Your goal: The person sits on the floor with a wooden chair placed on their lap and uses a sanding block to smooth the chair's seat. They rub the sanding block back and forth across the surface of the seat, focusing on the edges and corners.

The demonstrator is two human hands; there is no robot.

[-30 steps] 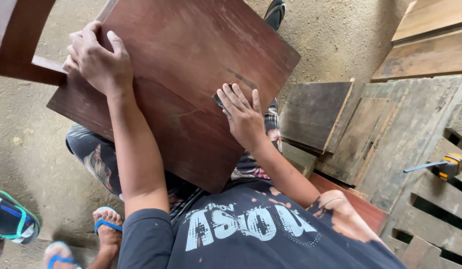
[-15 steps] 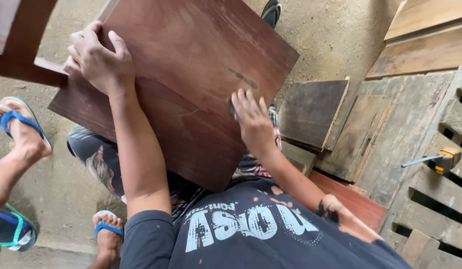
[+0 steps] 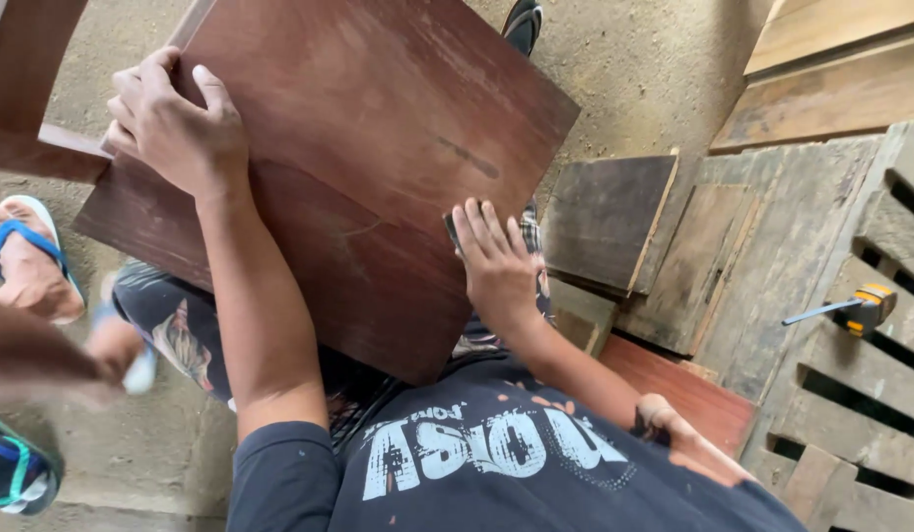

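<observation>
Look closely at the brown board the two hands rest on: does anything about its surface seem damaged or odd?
Yes. The brown board has a dark gouge-like streak right of centre, above the right hand, and pale, scuffed patches near its top. The left hand holds its upper left corner. Nothing looks spilled.

- The board [image 3: 358, 148] rests across my lap.
- My left hand [image 3: 176, 123] lies on its far left corner, my right hand [image 3: 496, 261] at its right edge.
- A tape measure [image 3: 864, 307] sits on the pallet [image 3: 871, 394], right.

Woodworking shop: stacked boards [image 3: 605, 217], pallets [image 3: 861, 374], tape measure [image 3: 866, 307], concrete floor [image 3: 644, 69].
</observation>
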